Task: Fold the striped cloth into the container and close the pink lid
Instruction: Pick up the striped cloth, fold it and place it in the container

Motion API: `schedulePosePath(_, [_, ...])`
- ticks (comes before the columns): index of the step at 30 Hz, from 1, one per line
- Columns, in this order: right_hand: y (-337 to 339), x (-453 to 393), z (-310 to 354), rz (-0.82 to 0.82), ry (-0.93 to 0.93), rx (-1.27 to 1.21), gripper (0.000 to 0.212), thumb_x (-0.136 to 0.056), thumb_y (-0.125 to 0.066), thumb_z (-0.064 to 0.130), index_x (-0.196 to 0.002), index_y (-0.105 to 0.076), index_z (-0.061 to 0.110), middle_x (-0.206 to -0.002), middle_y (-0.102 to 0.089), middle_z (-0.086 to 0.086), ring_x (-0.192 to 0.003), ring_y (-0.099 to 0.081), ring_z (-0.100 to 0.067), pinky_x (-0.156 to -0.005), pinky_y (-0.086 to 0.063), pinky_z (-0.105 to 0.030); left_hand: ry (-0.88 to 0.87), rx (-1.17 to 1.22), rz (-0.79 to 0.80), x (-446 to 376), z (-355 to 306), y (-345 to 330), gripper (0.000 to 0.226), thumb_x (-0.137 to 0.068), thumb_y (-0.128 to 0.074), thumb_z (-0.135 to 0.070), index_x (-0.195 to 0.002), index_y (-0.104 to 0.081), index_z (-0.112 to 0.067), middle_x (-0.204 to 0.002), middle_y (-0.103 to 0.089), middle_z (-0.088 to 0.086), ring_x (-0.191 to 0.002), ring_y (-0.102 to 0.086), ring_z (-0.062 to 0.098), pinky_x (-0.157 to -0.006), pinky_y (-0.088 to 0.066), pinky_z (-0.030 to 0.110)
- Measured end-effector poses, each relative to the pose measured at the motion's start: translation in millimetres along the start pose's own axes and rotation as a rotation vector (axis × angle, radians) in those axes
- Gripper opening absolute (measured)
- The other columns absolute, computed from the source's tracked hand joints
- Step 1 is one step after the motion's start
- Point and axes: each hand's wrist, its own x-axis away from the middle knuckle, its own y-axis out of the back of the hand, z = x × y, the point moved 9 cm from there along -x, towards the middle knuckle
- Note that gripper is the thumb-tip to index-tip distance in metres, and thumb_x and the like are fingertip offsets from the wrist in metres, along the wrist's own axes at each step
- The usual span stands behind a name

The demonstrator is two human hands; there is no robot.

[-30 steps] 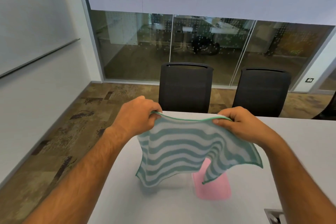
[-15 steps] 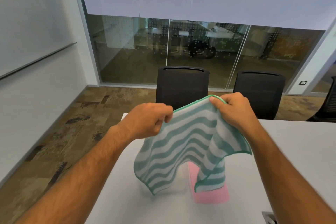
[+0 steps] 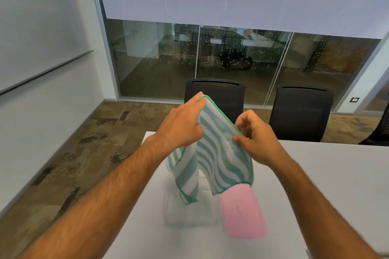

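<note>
A green-and-white striped cloth [image 3: 219,153] hangs folded in the air above the table. My left hand [image 3: 181,126] pinches its top corner between fingers and thumb. My right hand [image 3: 254,141] grips the cloth's right edge lower down, some fingers loosely curled. Under the cloth a clear plastic container [image 3: 185,210] stands on the white table [image 3: 326,174], partly hidden by the hanging ends. The pink lid [image 3: 244,214] lies flat on the table right beside the container, on its right.
Two black office chairs [image 3: 214,99] [image 3: 301,111] stand at the table's far edge, before a glass wall. The table's left edge drops to patterned carpet floor [image 3: 88,149]. A small dark object [image 3: 309,255] shows at the bottom right edge.
My hands have come close together, folding the spread cloth in half. My left hand now holds the top corner and my right hand has slid down the edge. The container has come into view.
</note>
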Motion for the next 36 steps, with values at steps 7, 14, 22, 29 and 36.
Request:
schedulePosePath(7, [-45, 18, -8, 0.149, -0.041, 0.186, 0.032, -0.083, -0.058, -0.004, -0.091, -0.081, 0.016, -0.107, -0.073, -0.003, -0.099, -0.065, -0.023, -0.095, -0.052, -0.031, 0.104, 0.147, -0.246, -1, 4, 20, 0.082, -0.086, -0.06, -0.004, -0.155, -0.019, -0.02, -0.166, -0.01, -0.009, -0.138, -0.043, 0.024, -0.097, -0.045, 0.028])
schedulePosePath(14, [-59, 38, -10, -0.031, -0.114, 0.06, 0.018, -0.088, -0.068, 0.014, -0.102, -0.079, 0.013, -0.109, -0.076, -0.005, -0.093, -0.068, -0.02, -0.093, -0.055, -0.033, 0.19, 0.238, -0.312, -1, 16, 20, 0.107, -0.08, -0.074, -0.004, -0.157, -0.002, -0.022, -0.165, 0.011, -0.012, -0.144, -0.034, 0.024, -0.08, -0.037, 0.014])
schedulePosePath(22, [-77, 70, 23, -0.238, 0.095, -0.147, 0.039, -0.074, -0.076, 0.038, -0.11, -0.067, 0.025, -0.106, -0.063, 0.013, -0.092, -0.063, -0.011, -0.071, -0.057, -0.013, 0.264, 0.376, -0.392, 4, 24, 14, 0.116, -0.079, -0.076, -0.006, -0.156, 0.009, -0.022, -0.162, 0.025, -0.012, -0.15, -0.022, 0.023, -0.086, -0.041, 0.007])
schedulePosePath(29, [-94, 58, 29, -0.275, 0.036, 0.025, 0.077, -0.055, -0.04, 0.095, -0.11, -0.044, 0.042, -0.11, -0.058, 0.016, -0.091, -0.058, -0.01, -0.073, -0.044, -0.009, 0.319, 0.783, -0.418, 8, 25, 0, 0.108, -0.085, -0.064, -0.002, -0.153, 0.011, -0.038, -0.163, 0.016, -0.016, -0.121, -0.055, 0.021, -0.071, -0.065, 0.036])
schedulePosePath(36, [-77, 53, 25, -0.4, 0.066, -0.1, 0.023, -0.08, -0.072, 0.044, -0.089, -0.059, 0.028, -0.091, -0.064, 0.008, -0.075, -0.064, -0.013, -0.065, -0.058, -0.02, 0.293, 0.904, -0.455, 11, 24, -2, 0.101, -0.087, -0.061, -0.003, -0.153, 0.005, -0.04, -0.162, 0.011, -0.022, -0.126, -0.052, 0.019, -0.066, -0.066, 0.039])
